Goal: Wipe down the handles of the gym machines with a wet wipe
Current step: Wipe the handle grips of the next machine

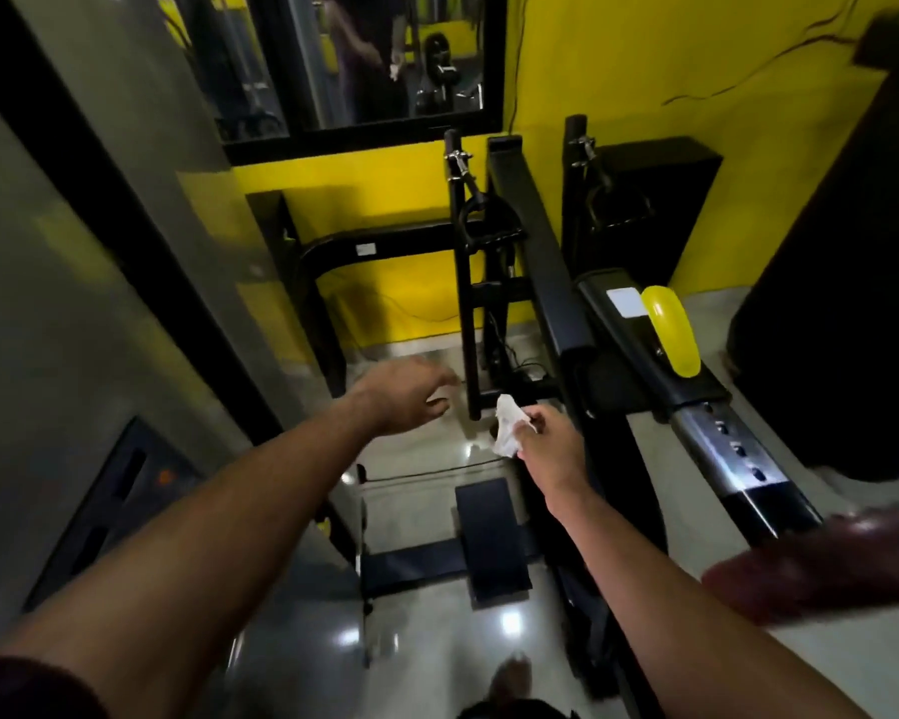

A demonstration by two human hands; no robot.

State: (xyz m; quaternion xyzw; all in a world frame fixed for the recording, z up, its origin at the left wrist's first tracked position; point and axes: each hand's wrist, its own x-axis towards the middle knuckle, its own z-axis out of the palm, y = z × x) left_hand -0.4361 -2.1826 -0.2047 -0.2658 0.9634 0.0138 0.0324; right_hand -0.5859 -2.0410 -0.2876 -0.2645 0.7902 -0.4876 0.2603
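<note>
Yellow wall point(618, 96) ahead: my right hand point(551, 448) pinches wet wipe point(507, 428), left hand point(411, 394) slack, empty; approaching, I judge, with stirrup handle point(489, 236) beyond my fingers point(533, 420) to reach next.

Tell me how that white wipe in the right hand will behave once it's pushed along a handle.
The wipe sits crumpled in loose folds, so it is probably floppy and should mould to whatever it rubs. The right hand holds it with just a fingertip pinch, so it is likely very light.
</note>
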